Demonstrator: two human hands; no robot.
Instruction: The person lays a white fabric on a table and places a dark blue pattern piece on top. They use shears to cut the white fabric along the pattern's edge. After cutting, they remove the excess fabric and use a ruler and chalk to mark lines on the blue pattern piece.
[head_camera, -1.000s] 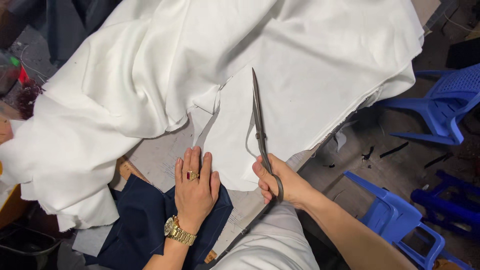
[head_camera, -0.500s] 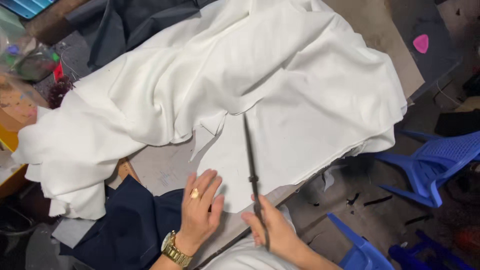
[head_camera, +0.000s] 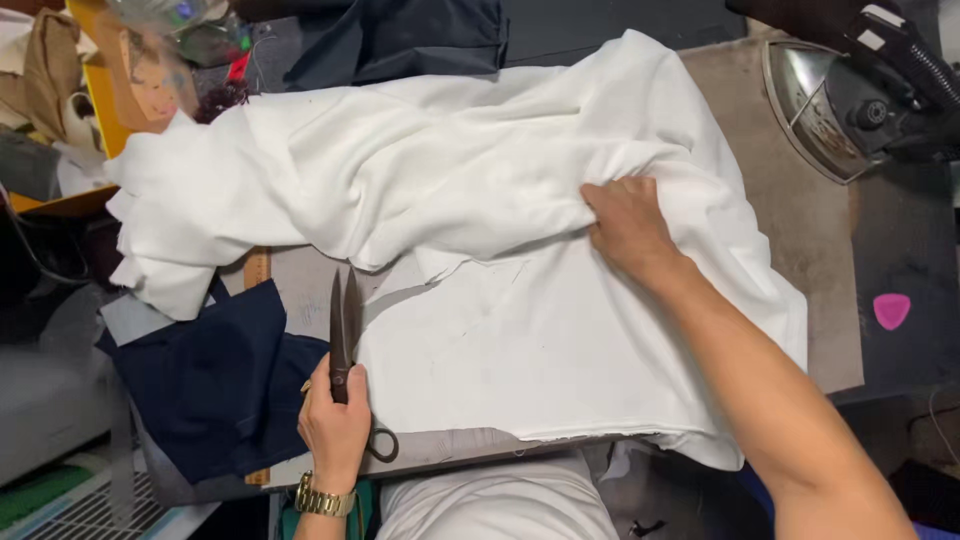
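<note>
The left hand lay near the front edge of the work table, its fingers curled around the dark tailor's scissors at the pivot. The blades were nearly closed and pointed away from the person, and the handle loops showed just beside the wrist. A gold wristwatch sat on that wrist. The scissors rested on the table beside the cut edge of the white fabric, which covered most of the tabletop, bunched in folds at the far side and flat toward the near side. The right hand reached across the flat part and pinched a fold of the white fabric, its fingertips tucked under the bunched cloth. A piece of navy fabric lay left of the scissors. An iron stood at the far right of the table, and a pink piece of tailor's chalk lay well apart to the right.
</note>
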